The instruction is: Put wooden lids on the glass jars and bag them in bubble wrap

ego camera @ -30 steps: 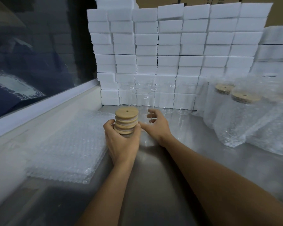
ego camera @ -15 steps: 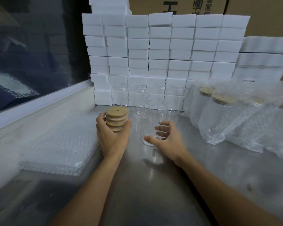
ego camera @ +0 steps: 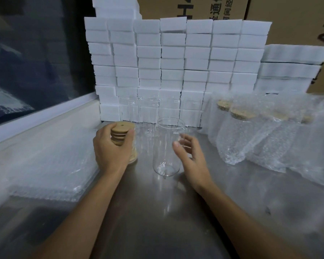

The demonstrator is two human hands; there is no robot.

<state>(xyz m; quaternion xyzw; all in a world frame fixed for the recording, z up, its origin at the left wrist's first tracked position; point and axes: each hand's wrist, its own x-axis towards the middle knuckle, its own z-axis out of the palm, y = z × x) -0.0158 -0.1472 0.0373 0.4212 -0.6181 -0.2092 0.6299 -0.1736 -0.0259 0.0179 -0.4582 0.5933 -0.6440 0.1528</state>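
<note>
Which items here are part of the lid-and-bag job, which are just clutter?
Job:
- lid stack, gripped by left hand
- open jar, beside right hand
- spare jars
- flat bubble bags
- bagged jars

Lying about:
- white blocks
- cardboard boxes

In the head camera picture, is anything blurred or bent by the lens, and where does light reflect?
Head view: the right hand is slightly motion-blurred beside the clear glass jar; the wide lens bows the stacked white foam blocks outward; soft glare lies on the steel table; the left hand gripping the wooden lids looks sharper.
</note>
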